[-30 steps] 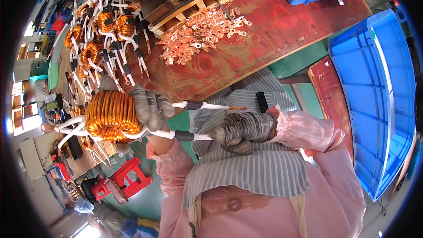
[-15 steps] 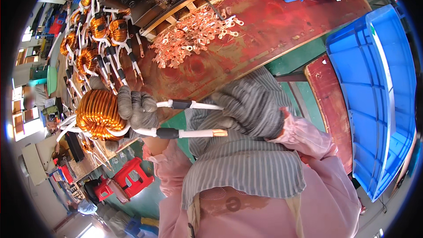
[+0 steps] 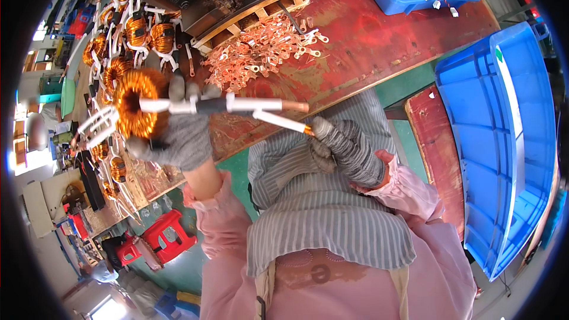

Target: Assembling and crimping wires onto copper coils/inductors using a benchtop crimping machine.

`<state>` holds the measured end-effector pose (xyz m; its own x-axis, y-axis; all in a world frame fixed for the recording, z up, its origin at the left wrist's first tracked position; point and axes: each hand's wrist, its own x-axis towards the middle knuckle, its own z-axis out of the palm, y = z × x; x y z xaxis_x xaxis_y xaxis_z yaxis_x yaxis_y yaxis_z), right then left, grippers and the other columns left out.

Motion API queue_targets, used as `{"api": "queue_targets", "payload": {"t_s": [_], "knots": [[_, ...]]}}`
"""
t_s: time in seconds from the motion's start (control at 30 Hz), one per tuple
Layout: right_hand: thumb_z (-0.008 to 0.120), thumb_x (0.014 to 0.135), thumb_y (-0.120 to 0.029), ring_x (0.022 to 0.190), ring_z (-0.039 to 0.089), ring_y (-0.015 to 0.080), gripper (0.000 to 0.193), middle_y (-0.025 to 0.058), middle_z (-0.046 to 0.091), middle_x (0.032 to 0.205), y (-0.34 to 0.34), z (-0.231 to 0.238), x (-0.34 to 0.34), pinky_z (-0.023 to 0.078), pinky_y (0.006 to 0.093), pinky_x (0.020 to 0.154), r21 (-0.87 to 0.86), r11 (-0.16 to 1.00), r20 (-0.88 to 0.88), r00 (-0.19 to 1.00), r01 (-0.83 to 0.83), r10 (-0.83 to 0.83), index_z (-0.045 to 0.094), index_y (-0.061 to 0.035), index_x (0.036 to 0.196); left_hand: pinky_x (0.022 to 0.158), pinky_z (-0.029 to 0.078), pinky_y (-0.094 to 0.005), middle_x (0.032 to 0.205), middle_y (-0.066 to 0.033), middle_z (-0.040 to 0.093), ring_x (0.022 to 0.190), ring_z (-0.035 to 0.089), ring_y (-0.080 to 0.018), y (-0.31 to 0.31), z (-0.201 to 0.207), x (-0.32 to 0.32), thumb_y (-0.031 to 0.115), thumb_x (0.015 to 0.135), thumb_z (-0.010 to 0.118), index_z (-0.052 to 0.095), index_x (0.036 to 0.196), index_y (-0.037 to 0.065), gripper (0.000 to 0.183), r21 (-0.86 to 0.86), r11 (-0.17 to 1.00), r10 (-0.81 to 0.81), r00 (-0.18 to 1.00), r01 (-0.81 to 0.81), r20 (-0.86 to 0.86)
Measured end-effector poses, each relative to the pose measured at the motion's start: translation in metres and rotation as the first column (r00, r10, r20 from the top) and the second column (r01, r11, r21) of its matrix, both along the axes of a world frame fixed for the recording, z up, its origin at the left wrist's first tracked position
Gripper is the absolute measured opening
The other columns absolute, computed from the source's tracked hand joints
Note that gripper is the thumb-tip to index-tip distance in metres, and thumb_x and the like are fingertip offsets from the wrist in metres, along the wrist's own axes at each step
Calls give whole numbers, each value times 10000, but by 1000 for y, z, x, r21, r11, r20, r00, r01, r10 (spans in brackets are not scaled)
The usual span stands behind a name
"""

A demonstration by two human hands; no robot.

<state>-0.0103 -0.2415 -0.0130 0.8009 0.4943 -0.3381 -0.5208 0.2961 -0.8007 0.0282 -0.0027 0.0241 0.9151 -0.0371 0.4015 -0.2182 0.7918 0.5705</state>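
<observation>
My left hand (image 3: 185,137), in a grey knit glove, is closed round a copper-wound toroidal coil (image 3: 137,120) above the table's left part. White-sleeved leads stick out from the coil to both sides. One thick lead (image 3: 255,104) with a black band points right and ends in bare copper. A second white lead (image 3: 277,120) slants down to my gloved right hand (image 3: 351,149), whose fingertips pinch its bare copper end. Behind the held coil lie several similar coils (image 3: 161,38) with white leads.
Copper ring lugs (image 3: 252,59) lie heaped on the red table (image 3: 349,47), beside a metal fixture on a wooden base (image 3: 267,9). A blue bin (image 3: 409,1) of wired connectors stands far right. A large blue crate (image 3: 498,142) is at the right, a red stool (image 3: 169,238) lower left.
The coil has risen and turned in my left hand, its hole now facing more toward view. My right hand has shifted slightly down and now pinches a lead's tip.
</observation>
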Motion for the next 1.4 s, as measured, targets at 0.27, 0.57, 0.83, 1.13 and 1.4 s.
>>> {"api": "queue_targets", "payload": {"t_s": [0.27,0.57,0.83,1.13,1.4], "knots": [[502,869,-272,625,539,184,257,55,569,684,-20,-24,78,425,304,582,-359,853,708,706,378,-14,572,-46,771,744,437,-455,1123,-102,500,924,489,-317,41,8,68,421,659,674,428,1216,108,685,-36,998,61,998,-60,30],[523,789,-208,876,535,244,188,81,554,908,13,-1,140,477,345,696,-800,308,471,220,516,854,619,-113,920,806,421,-435,1084,-136,506,942,482,-299,62,-17,87,394,631,706,436,1199,88,699,-152,971,167,977,-187,-135],[616,793,-119,737,547,130,166,52,540,824,30,5,150,461,258,653,-381,912,730,654,149,198,547,-33,917,839,412,-430,1042,-192,513,952,492,-305,79,-25,88,388,633,705,458,1159,58,668,-199,964,147,976,-179,-163],[606,794,-30,789,549,94,145,18,575,842,55,19,171,456,222,699,-123,991,559,829,50,27,590,-13,937,850,412,-468,1115,-110,514,1008,492,-309,82,-29,86,387,622,697,450,1188,96,683,-154,958,202,951,-242,-236],[611,782,-29,775,565,105,141,55,601,860,64,25,168,460,225,695,-179,960,737,676,216,-15,603,-7,921,854,374,-524,1078,-187,521,980,490,-334,82,-29,87,452,655,671,453,1202,96,688,-144,934,285,926,-326,-249]]}}
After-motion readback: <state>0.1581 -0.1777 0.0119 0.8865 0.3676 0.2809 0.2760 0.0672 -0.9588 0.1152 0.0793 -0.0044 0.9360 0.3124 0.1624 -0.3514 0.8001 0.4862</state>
